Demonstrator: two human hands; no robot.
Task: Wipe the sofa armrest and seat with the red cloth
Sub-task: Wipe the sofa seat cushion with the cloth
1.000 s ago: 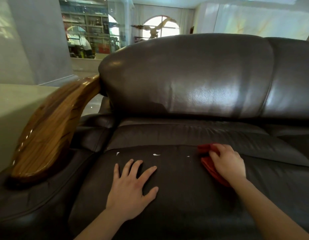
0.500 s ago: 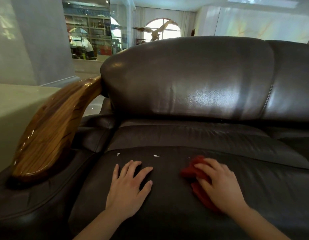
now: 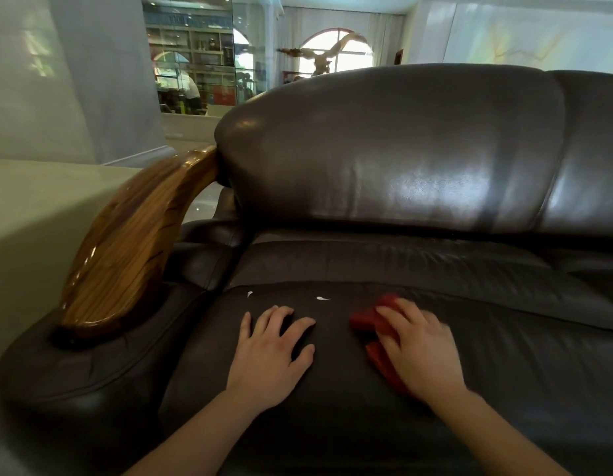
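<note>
Two hands rest on the seat (image 3: pixel 332 400): right hand (image 3: pixel 420 352) presses the cloth (image 3: pixel 370 319) flat beneath it; left hand (image 3: pixel 269 355), beside it, lies empty, fingers spread.

arched window (image 3: pixel 336 49), bird sculpture (image 3: pixel 324 56), glass shelves (image 3: pixel 195 63)

My left hand (image 3: pixel 269 355) and right hand (image 3: pixel 420 352) are both bare: no gloves, rings, watch or bracelet on either. My forearms are uncovered too, with no sleeve or cuff in view; the left one enters the picture from about 7 o'clock and the right from about 5 o'clock. My fingernails are short and plain where they show on the left fingers (image 3: pixel 299 325). My right hand looks slightly blurred along its far edge, so its nails are hard to make out.
</note>
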